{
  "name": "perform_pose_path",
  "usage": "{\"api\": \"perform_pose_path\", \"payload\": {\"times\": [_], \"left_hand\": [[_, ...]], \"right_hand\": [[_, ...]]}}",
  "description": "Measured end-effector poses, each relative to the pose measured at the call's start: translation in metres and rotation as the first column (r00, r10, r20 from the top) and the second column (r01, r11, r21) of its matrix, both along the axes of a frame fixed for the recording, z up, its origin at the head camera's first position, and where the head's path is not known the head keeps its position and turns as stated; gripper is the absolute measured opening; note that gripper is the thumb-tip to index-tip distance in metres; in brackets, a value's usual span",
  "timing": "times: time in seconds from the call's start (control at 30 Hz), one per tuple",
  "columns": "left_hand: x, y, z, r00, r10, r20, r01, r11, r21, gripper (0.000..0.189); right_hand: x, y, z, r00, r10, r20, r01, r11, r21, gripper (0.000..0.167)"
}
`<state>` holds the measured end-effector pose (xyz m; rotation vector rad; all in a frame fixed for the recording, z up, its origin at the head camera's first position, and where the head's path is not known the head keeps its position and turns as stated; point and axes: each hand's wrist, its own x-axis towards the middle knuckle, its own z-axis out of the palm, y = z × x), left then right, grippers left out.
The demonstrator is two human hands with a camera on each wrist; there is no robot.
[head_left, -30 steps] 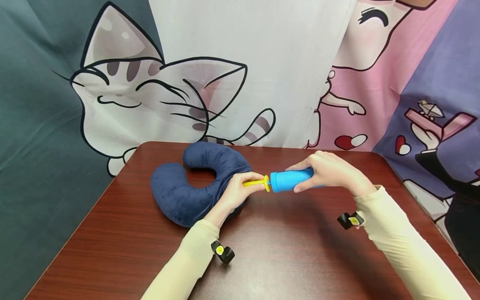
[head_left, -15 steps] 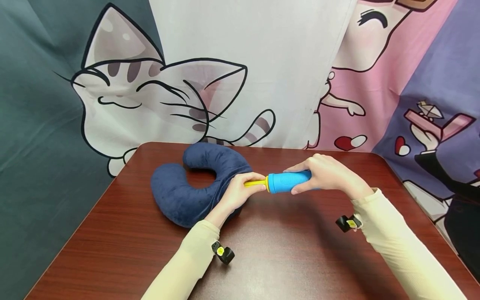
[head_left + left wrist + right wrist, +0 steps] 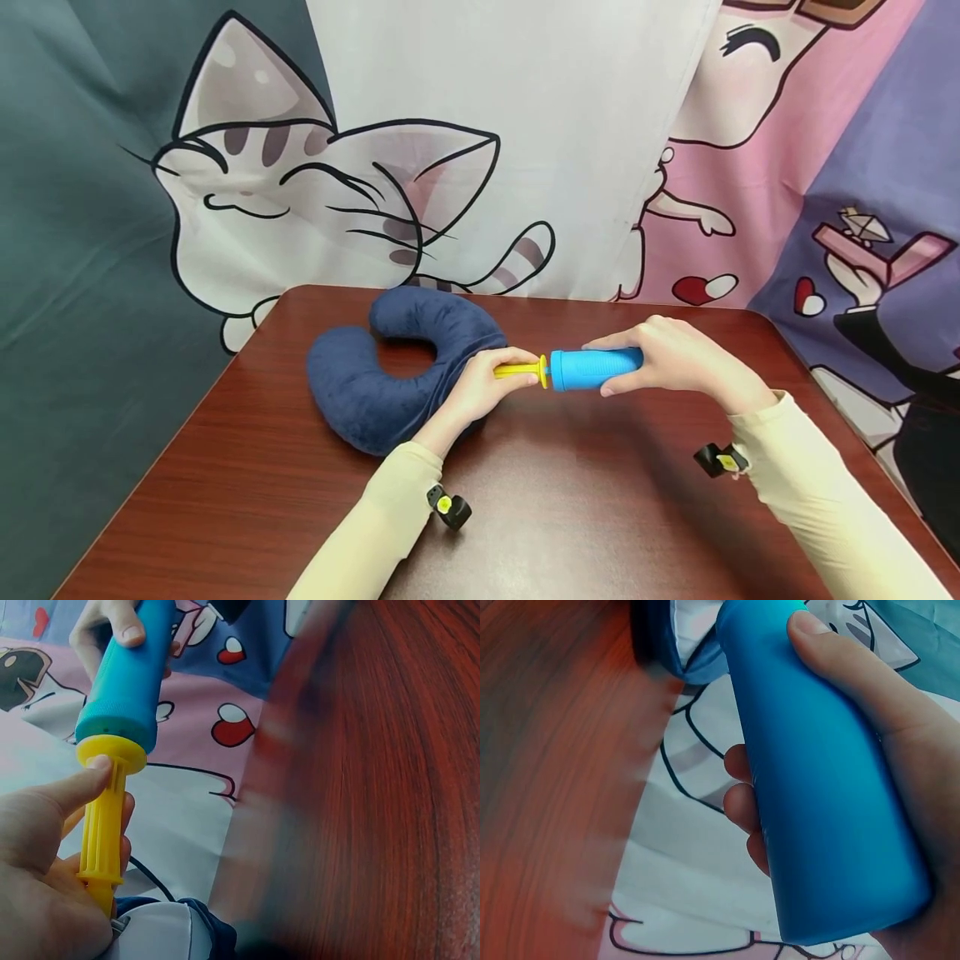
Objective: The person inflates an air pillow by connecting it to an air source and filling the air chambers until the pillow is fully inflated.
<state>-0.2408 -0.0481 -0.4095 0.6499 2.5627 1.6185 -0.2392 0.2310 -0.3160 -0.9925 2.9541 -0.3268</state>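
Pump point(image 3: 577, 370) gripped at both ends!

Left hand point(image 3: 477, 385) holds the yellow end point(image 3: 517, 369), right hand point(image 3: 678, 354) wraps the blue barrel point(image 3: 592, 372), and there's the pump, sideways above the surface point(image 3: 555, 492), just beside the navy pillow point(image 3: 375, 400)!

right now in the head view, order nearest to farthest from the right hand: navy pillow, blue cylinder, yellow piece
1. Blue cylinder, gripped in the right hand
2. Yellow piece, just left, in the left hand
3. Navy pillow, farther left, on the table

Pillow point(image 3: 375, 404) on table point(image 3: 225, 475), pump point(image 3: 588, 369) right of pillow
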Motion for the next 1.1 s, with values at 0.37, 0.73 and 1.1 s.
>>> {"api": "perform_pose_path", "payload": {"times": [0.37,0.73,1.1], "left_hand": [[0.0,0.001,0.0,1.0,-0.007,-0.007,0.007,1.0,-0.018,0.029],[0.0,0.0,0.003,0.999,-0.012,-0.043,0.01,0.999,-0.032,0.028],[-0.001,0.0,0.003,0.999,-0.005,-0.04,0.003,0.999,-0.037,0.028]], "right_hand": [[0.013,0.027,0.006,0.999,-0.048,-0.024,0.049,0.999,0.012,0.062],[0.021,0.056,0.013,0.992,-0.062,-0.107,0.065,0.997,0.032,0.062],[0.026,0.078,0.027,0.992,-0.105,-0.065,0.107,0.994,0.027,0.063]]}}
